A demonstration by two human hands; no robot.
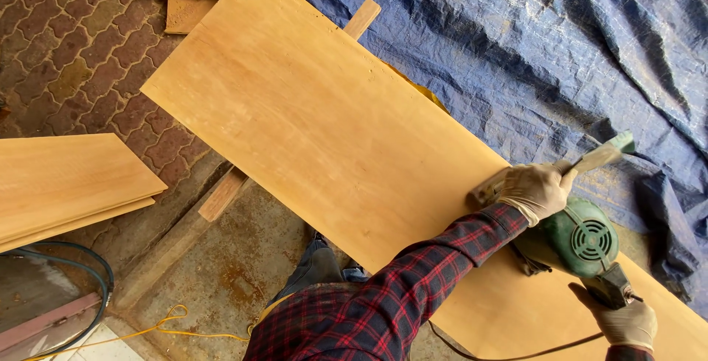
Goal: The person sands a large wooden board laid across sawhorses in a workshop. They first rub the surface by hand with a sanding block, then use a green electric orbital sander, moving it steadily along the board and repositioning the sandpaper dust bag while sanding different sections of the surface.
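both gloved hands clench a green sander [579,239] on the plywood board [310,117]: left hand [537,188] front handle, right hand [623,322] rear grip.

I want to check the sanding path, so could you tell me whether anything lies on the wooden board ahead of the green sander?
Nothing visible does. The left hand and right hand grip the green sander at the near end of the wooden board, and its surface beyond the tool is bare up to the far edge.

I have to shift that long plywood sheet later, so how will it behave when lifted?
The plywood sheet looks thin and long, so it would probably flex and sag if lifted by one end. It rests on a narrow wooden batten, overhanging it, so pushing one end might tip it.
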